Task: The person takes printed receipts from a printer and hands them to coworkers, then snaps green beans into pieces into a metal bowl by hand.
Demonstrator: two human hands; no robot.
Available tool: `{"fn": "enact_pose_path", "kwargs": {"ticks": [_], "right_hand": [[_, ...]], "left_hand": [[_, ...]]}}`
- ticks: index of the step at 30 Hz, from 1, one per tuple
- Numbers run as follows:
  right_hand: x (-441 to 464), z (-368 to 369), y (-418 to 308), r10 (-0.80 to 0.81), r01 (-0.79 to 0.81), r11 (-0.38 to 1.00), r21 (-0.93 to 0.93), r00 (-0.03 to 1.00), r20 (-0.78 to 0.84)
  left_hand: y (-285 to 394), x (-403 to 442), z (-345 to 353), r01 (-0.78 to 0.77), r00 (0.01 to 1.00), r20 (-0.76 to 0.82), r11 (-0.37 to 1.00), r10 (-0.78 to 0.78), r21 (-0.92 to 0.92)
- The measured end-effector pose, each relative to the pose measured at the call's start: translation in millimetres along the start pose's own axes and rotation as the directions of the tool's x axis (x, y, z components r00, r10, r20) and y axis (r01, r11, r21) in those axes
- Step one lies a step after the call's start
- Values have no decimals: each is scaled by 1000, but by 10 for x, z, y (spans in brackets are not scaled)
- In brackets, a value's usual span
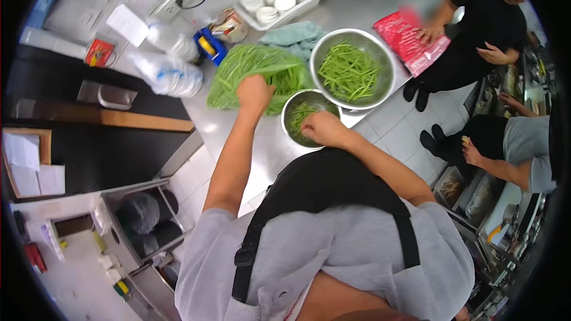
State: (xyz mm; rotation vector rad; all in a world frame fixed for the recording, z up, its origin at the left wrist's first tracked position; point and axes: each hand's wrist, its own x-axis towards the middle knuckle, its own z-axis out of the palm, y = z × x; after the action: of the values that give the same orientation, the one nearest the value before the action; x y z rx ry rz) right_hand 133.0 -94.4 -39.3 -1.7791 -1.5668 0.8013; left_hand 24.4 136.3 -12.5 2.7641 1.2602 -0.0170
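My left hand (pixel 254 94) is closed at the mouth of a clear plastic bag (pixel 223 86) full of long green beans (pixel 288 78); what its fingers grip is hidden. Over a small steel bowl (pixel 288 123) close to my apron, my right hand (pixel 324 129) curls its fingers down among short green bits (pixel 301 113). I cannot make out what those fingers hold. Beside the small bowl stands a large steel colander (pixel 388 71) with cut green beans (pixel 348 71) heaped in it.
A teal cloth (pixel 291 37) lies behind the bag, near a white tray (pixel 253 19) of stacked white cups. At right a co-worker's hand (pixel 427 34) rests on a red and pink packet (pixel 410 44). Another person (pixel 523 142) stands farther right. Plastic-wrapped goods (pixel 169 77) sit at left.
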Motion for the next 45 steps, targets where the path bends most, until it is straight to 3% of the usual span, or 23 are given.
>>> {"fn": "enact_pose_path", "kwargs": {"ticks": [1, 2, 3, 6, 7, 15, 18, 22, 25, 27, 29, 30, 32, 38, 41, 42, 44, 45], "right_hand": [[27, 58, 50, -5, 5, 1000, -11, 1000, -5], [19, 64, -10, 105, -105, 994, -6, 994, 37], [88, 142, 108, 110, -103, 990, -99, 992, 66], [22, 108, 184, -14, 14, 1000, -5, 1000, -19], [36, 115, 192, -11, 13, 999, -48, 999, 47], [-50, -108, -119, -44, 41, 996, 75, 998, 38], [-47, -75, -57, -96, 95, 994, 49, 995, 16], [-46, -27, -34, -138, 146, 979, 143, 988, -64], [-24, -77, -122, 63, -63, 839, 541, 998, 17], [23, -7, -52, 95, -104, 707, 700, 994, 52], [52, -48, -86, 178, -148, 554, 819, 982, 57], [75, -50, -81, 148, -80, 482, 872, 989, 9], [141, -102, -144, 85, 73, 281, 957, 991, -101], [194, -263, -151, 137, -33, 564, 825, 989, -54], [151, -226, -154, 118, -78, 638, 766, 993, 3], [139, -193, -167, 83, -59, 680, 731, 997, 3], [84, -222, -233, 44, -26, 729, 684, 999, -10], [57, -257, -289, -8, 91, 790, 606, 990, -139]], "left_hand": [[33, 2, 53, -12, 1000, -19, 1000, 12, 22], [-22, 6, 207, -46, 994, -94, 998, 49, 29], [60, 68, 195, 60, 998, -21, 998, -59, 19], [65, 69, 183, 24, 996, -86, 1000, -25, -11], [88, 60, 89, 30, 997, -74, 999, -31, -16], [203, 113, 74, 116, 979, -152, 986, -134, -116], [89, 171, 81, 65, 978, -189, 990, -89, -127], [-18, 61, -309, -49, 996, -86, 974, 31, -219], [-175, -284, -569, -1, 998, 49, 786, 40, -619], [-235, -566, -683, 101, 982, 178, 615, 64, -782], [-208, -807, -657, 122, 981, 179, 465, 81, -877], [-195, -939, -637, 146, 979, 190, 386, 80, -911], [-118, -1101, -662, 117, 960, 219, 462, 174, -879], [109, -1226, -469, 88, 894, 291, 504, 340, -859], [208, -1224, -203, -77, 960, 63, 474, 273, -877], [220, -1210, -165, -91, 949, 89, 534, 301, -840], [384, -1224, -269, -28, 946, 108, 411, 305, -911], [441, -1224, -306, 6, 943, 120, 346, 309, -938]]}}
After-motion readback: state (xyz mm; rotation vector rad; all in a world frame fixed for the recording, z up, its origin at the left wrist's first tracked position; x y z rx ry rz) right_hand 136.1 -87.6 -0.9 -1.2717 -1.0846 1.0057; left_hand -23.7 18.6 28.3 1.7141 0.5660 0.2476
